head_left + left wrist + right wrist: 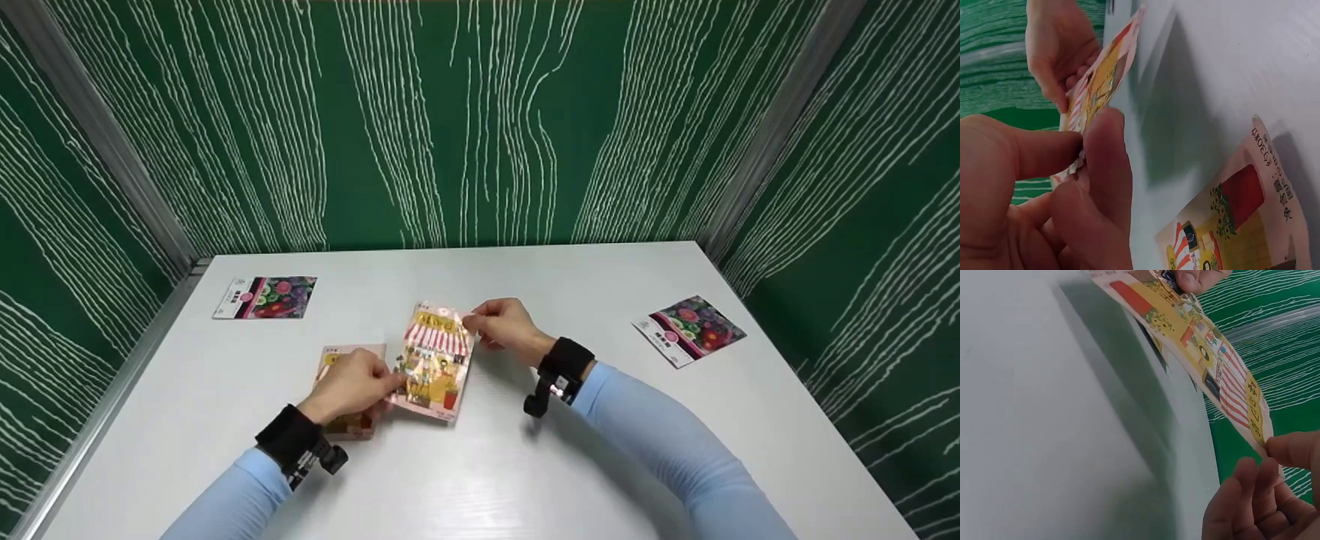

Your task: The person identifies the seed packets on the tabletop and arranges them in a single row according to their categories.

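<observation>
Both hands hold one pink seed packet (435,364), printed with a striped awning and potted plants. My left hand (355,386) pinches its lower left edge between thumb and fingers. At its upper right corner my right hand (506,328) pinches it with thumb and fingertips. In both wrist views the packet is raised off the table, with its shadow beneath. A second pink packet (352,431) of like print lies on the table under my left hand, which hides its middle; its printed end (1241,208) shows in the left wrist view.
A flower-printed packet (281,298) lies at the table's far left, and another flower packet (697,330) lies tilted at the right. Green panels with white wavy lines (510,127) surround the white table (480,487) at the back and sides.
</observation>
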Demonstrator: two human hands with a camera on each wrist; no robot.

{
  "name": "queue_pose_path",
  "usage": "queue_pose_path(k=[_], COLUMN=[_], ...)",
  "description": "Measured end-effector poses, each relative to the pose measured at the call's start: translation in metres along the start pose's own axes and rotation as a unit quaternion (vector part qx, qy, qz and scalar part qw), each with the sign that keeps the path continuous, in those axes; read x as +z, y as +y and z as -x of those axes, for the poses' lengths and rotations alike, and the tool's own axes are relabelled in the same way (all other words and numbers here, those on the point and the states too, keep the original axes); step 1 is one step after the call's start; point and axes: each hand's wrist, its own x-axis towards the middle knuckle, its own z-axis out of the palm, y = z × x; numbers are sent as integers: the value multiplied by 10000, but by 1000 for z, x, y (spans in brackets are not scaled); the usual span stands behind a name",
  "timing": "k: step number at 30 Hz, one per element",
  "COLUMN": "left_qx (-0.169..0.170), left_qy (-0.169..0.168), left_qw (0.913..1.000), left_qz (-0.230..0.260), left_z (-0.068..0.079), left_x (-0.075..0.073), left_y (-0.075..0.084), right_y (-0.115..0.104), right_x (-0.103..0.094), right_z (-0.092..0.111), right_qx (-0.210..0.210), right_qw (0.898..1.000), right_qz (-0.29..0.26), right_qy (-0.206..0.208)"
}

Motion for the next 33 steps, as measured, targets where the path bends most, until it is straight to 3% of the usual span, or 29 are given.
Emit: queue_pose_path(k=[4,7,14,21,24,31,33], left_qx=[-313,-433,-500,-447,-512,-467,-430], left_qy=[-532,-644,-666,-567,-544,-393,-317], left_qw=[9981,9969,9961,9955,9944,9894,9877], left_qz=[-53,-135,-279,-614,-743,-1316,-1468], left_z=[4,5,5,3,4,5,4], left_x=[3,4,7,13,14,17,19], left_y=[1,0,-6,-12,-12,-10,-9], right_y=[3,6,12,21,14,47,44], right_x=[10,18,30,37,42,47,47], right_z=[-1,-3,-15,-24,-18,-44,-41], right_qx=[-22,-71,-322,-624,-561,-1398,-1359], right_qw=[9991,9963,9839,9554,9510,9247,9277], right_qz=[431,845,1728,2855,3013,3472,3423], right_qy=[51,149,322,434,402,692,613])
